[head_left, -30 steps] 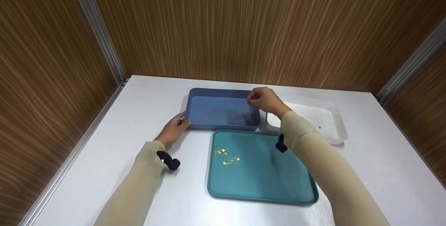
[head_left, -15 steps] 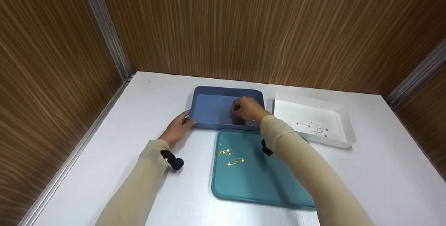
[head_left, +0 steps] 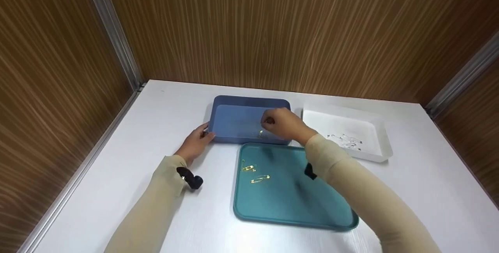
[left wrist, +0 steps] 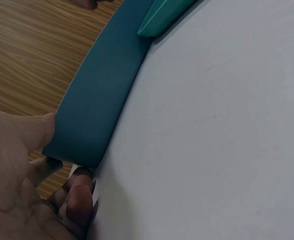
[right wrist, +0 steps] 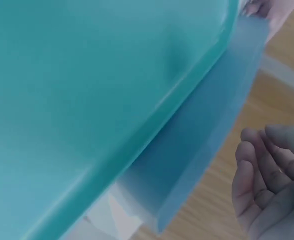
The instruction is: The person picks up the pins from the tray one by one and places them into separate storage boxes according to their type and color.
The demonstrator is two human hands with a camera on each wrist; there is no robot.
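Your left hand (head_left: 195, 144) sits left of centre in the head view, fingers (left wrist: 77, 200) curled round the near-left corner of the blue bin (head_left: 237, 122), thumb on the outer wall, fingertips tucked under that corner where it meets the white surface (head_left: 136, 190); the left wrist view confirms the grip. So the left is only bracing the bin, not near the pins. Next right, inside the bin's near-right part, small gold safety pins (head_left: 260, 133) lie on the floor, blurred, long axis hard to read. Your right hand (head_left: 282, 124) hovers just above and slightly right of them, fingers bunched toward the thumb; in the head view I can't tell whether they pinch a pin or nothing. The right wrist view shows the fingers (right wrist: 259, 170) loosely curled with nothing seen in the palm, fingertips out of frame. The right hand is clearly the nearer one: the pins lie just down-left of its fingertips in the frame. Lower centre, the teal tray (head_left: 308, 206) butts against the bin's near wall; two gold safety pins (head_left: 253, 173) lie in its upper-left part, close together, the lower one long axis roughly left-right, well below your right fingertips. Far right, the white bin (head_left: 384, 144) stands just beside the blue bin, not touching, with silver safety pins (head_left: 347, 139) clustered on its floor.
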